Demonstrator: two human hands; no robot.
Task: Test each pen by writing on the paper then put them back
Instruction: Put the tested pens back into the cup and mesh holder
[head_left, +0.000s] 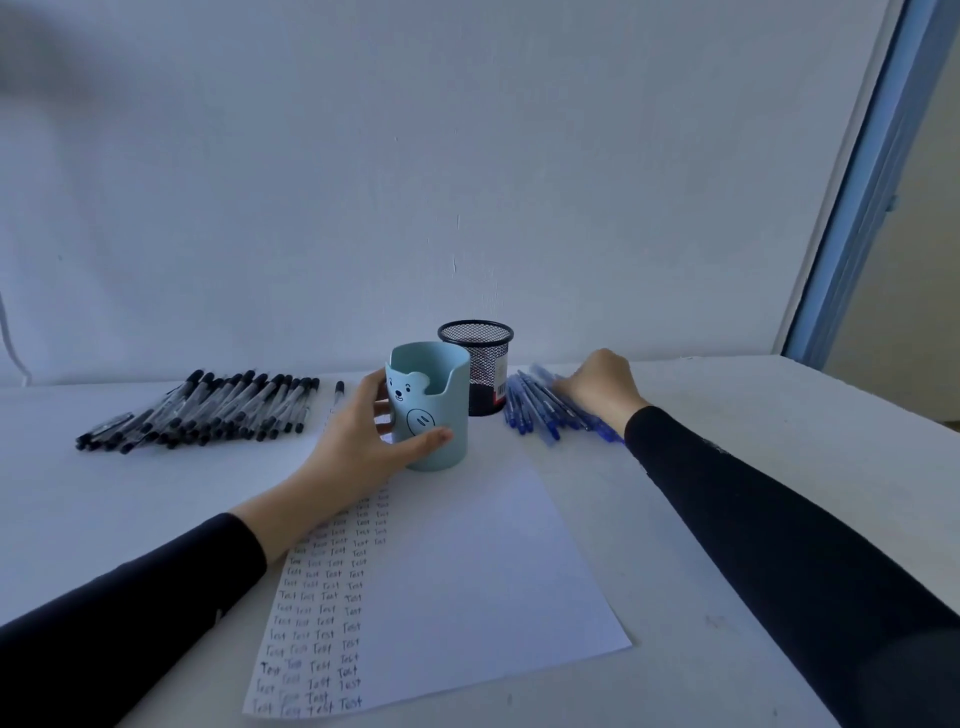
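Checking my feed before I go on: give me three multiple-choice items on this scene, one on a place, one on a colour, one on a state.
1. Where do the black pens lie?
A. left of the cups
B. inside the mesh cup
C. on the paper

2. What colour is the bear cup?
A. red
B. light blue
C. yellow

3. What is the left hand doing?
A. writing
B. lying flat on the paper
C. gripping the bear cup

Answers: 1 A, they lie in a row at the table's left. 2 B, its wall is pale blue. 3 C, fingers wrap it.
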